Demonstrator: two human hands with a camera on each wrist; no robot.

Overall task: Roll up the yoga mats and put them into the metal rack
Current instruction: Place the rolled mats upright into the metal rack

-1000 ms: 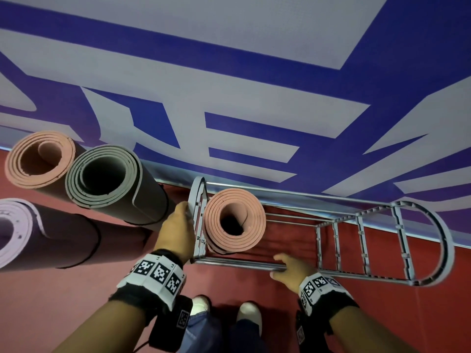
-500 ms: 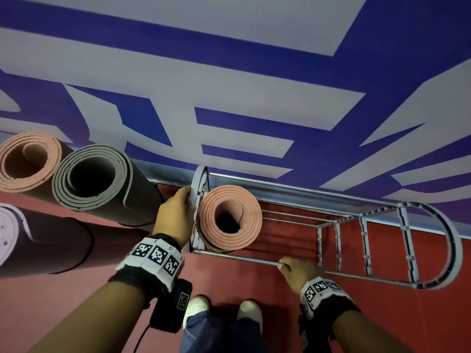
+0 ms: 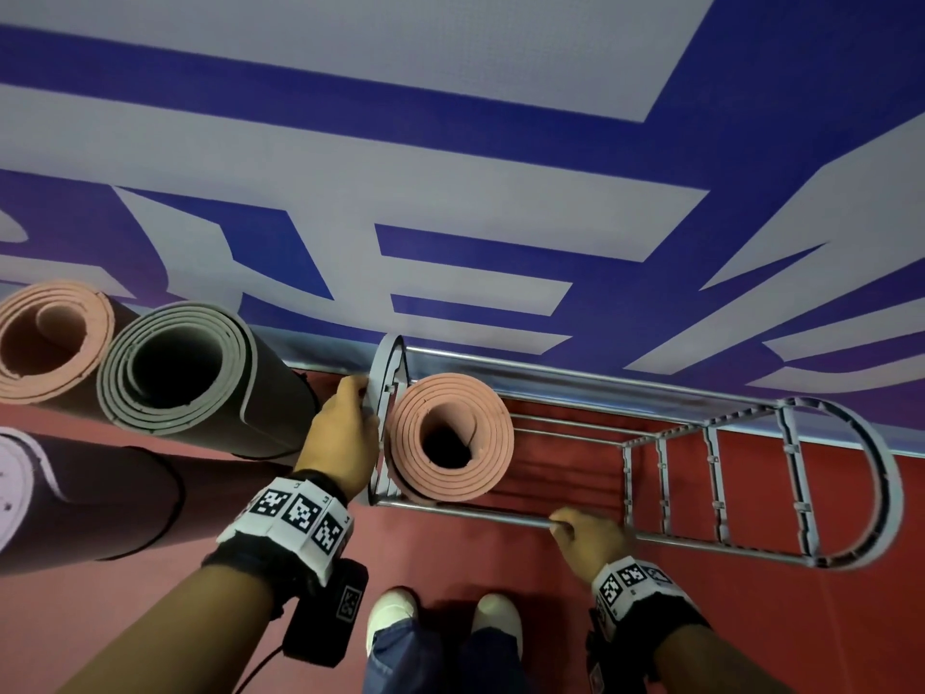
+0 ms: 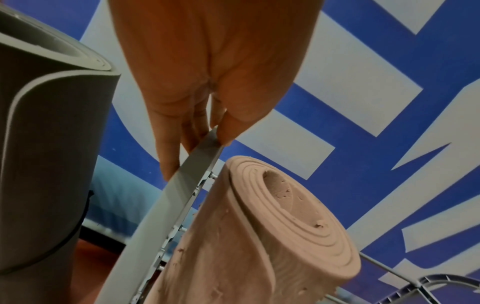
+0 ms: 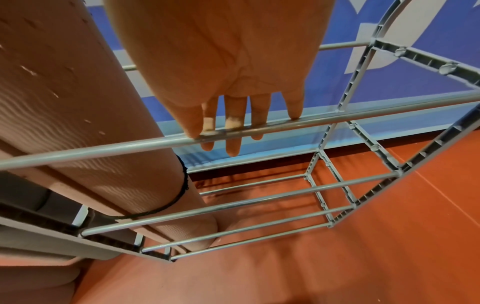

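The metal rack [image 3: 650,384] stands on the red floor against the wall, with grey end frames and thin rails. One pink rolled mat [image 3: 415,468] stands upright inside its left end, a black band round it in the right wrist view. My left hand [image 3: 363,399] pinches the left end frame [image 4: 182,195] between thumb and fingers [image 4: 168,160]. My right hand [image 3: 565,525] grips the front top rail [image 5: 363,111], fingers [image 5: 233,144] hooked over it. The pink mat [image 4: 259,236] is right beside the left hand, and its side [image 5: 64,92] fills the left of the right wrist view.
Three more rolled mats stand left of the rack: a grey one [image 3: 280,408] close to my left hand, a pink one [image 3: 95,318] at the far left, a purple one [image 3: 100,498] in front. A blue and white banner wall [image 3: 450,142] backs everything. My shoes [image 3: 390,618] are below.
Both hands keep their hold. The rack with the pink mat has shifted slightly to the right against the wall and the standing mats.
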